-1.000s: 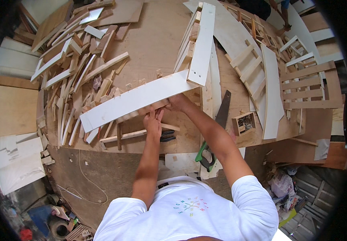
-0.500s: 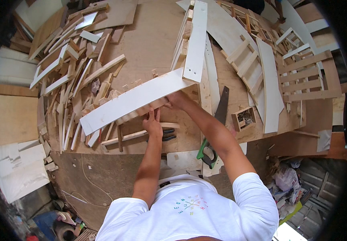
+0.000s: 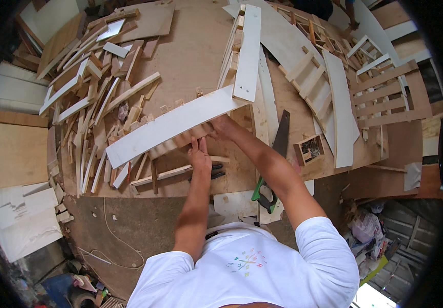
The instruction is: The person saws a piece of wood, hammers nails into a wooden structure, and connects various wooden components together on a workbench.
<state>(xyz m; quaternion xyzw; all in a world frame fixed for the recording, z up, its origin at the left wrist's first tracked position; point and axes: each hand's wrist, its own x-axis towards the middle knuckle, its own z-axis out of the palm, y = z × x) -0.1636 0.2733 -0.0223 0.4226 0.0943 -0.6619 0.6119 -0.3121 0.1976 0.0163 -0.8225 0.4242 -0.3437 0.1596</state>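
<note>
A wooden frame with a white-faced board (image 3: 172,123) and several bare wood slats along its underside tilts up over the workbench. Its far right end meets a second white board (image 3: 248,51), also backed by wood blocks, forming an angled corner. My right hand (image 3: 222,127) grips the frame's lower edge close to that corner, its fingertips partly hidden under the board. Just left of it, my left hand (image 3: 200,154) reaches up from below, its fingers pressed against the slats. A handsaw (image 3: 267,197) with a green and black handle lies right of my hands, partly behind my right forearm.
Scrap wood strips (image 3: 90,97) pile up across the workbench (image 3: 195,46) on the left. A small wooden box (image 3: 309,150) of metal fasteners stands right of the saw. Slatted panels (image 3: 390,97) lie farther right. Dark-handled pliers (image 3: 215,173) rest near the front edge. Another person's hand (image 3: 353,24) shows at the far right.
The frame and my hands have shifted very slightly, with my left hand a little farther right. Both hands stay at the frame's underside.
</note>
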